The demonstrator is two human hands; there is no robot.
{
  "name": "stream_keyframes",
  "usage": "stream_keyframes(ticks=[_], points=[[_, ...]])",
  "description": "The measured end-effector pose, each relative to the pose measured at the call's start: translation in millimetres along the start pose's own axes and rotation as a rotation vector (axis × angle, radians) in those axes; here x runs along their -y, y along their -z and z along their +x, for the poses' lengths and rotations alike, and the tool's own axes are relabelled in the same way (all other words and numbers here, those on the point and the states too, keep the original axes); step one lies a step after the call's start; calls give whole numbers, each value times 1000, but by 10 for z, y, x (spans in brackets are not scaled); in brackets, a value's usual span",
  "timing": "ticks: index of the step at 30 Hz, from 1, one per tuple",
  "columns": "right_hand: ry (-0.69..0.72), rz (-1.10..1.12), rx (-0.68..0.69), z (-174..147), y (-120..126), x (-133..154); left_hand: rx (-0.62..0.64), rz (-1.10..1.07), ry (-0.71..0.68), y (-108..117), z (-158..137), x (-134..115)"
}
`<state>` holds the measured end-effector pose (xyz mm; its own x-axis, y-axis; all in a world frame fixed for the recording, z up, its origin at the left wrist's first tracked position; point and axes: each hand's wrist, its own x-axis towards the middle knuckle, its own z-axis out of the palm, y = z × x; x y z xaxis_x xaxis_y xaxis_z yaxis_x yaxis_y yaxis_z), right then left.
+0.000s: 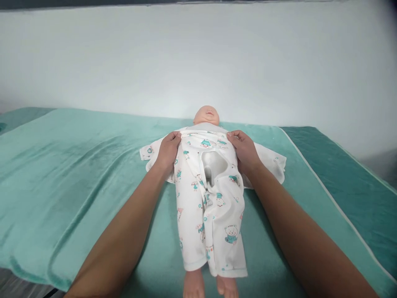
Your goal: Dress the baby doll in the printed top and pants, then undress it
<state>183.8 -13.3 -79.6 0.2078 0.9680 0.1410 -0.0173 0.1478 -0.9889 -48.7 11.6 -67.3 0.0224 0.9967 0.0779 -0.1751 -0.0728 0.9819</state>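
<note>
Baby doll supine, head far from wearer, feet nearest. Landmark for all positions below = doll.

Printed pants (white cotton, teal/pink bear + house motifs) on doll's legs; waistband up at the upper torso, just below the neck area. Hems end above the ankles, bare feet stick out. Crotch opening sits over doll's mid-body, pale grey torso showing through. Fabric bunched + creased between the legs.

L hand: at doll's flank, thumb + fingers closed on 1 end of waistband. R hand: opp. flank, thumb + fingers pinching the other end. Waistband spans approx. straight across doll between the 2 hands. Some fingertips hidden behind cloth, can't tell exact placement.

White top lies under/around doll's torso, 2 sleeves spread outward, 1 per side, beyond each hand.

Mint plush blanket beneath doll, wrinkled on L-hand side. Darker teal fabric w/ pale edging further out past R arm. Plain wall behind doll's head.
</note>
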Motion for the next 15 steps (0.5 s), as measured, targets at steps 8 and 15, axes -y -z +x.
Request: stream_keyframes(ticks=[8, 15], points=[[183, -115, 18, -132, -54, 58, 195, 51, 168, 121, -4, -69], [146, -112, 100, -130, -23, 143, 261, 142, 146, 197, 9, -46]])
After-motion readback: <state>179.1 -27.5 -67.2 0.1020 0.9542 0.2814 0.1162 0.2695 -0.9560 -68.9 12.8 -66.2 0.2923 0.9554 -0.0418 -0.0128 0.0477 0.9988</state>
